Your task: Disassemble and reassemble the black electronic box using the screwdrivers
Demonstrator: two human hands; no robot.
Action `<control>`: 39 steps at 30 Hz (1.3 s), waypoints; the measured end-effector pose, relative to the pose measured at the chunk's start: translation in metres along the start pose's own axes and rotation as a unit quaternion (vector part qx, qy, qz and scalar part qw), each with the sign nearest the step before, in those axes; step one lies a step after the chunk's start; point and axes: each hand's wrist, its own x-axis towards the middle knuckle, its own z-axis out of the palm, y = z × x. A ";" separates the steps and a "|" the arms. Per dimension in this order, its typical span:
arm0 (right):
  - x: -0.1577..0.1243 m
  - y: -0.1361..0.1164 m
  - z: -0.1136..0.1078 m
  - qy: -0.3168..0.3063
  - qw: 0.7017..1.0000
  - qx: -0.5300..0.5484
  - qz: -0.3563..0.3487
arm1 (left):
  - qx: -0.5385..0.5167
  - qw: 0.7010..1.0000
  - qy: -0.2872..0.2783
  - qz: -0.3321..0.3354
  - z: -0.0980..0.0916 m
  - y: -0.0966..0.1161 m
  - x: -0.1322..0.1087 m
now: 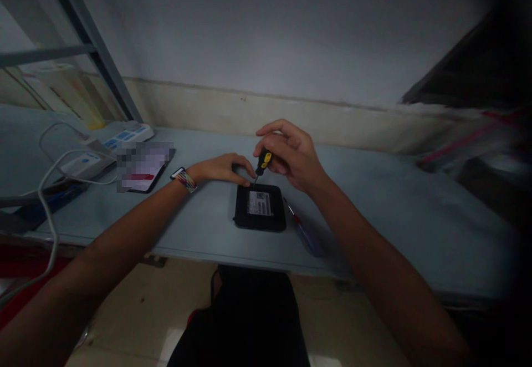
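A small black box (pixel 260 207) with a white label lies flat on the grey table (pixel 374 200), near its front edge. My right hand (pixel 291 153) is closed round a short screwdriver with a yellow and black handle (pixel 263 162), held upright with its tip at the box's far left corner. My left hand (pixel 224 167) lies on the table just behind that corner, fingers curled and its fingertips touching the box's edge. A striped band sits on my left wrist.
A second screwdriver with a red and blue handle (pixel 305 233) lies right of the box. A phone (pixel 143 170) lies to the left, with power strips (pixel 124 134) and white cables (pixel 50 200) beyond it. A metal shelf frame (pixel 95 40) stands at the back left.
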 end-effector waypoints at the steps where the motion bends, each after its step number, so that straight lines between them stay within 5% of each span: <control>1: 0.000 -0.001 -0.001 -0.007 1.000 -0.001 -0.006 | -0.002 1.000 -0.002 -0.001 0.000 0.001 0.000; 11: 0.006 -0.002 -0.004 0.031 0.997 -0.059 -0.040 | -0.012 1.000 0.005 -0.002 0.000 -0.001 0.001; 20: 0.001 0.000 -0.006 -0.050 0.998 0.036 -0.012 | -0.004 1.000 0.004 -0.004 -0.001 0.005 0.000; 30: 0.009 0.006 -0.009 0.003 0.998 -0.012 -0.065 | -0.001 1.000 0.001 0.000 -0.001 0.003 0.001; 39: 0.003 -0.001 -0.010 -0.041 0.999 -0.003 0.013 | -0.005 1.000 0.008 -0.002 0.000 0.000 0.000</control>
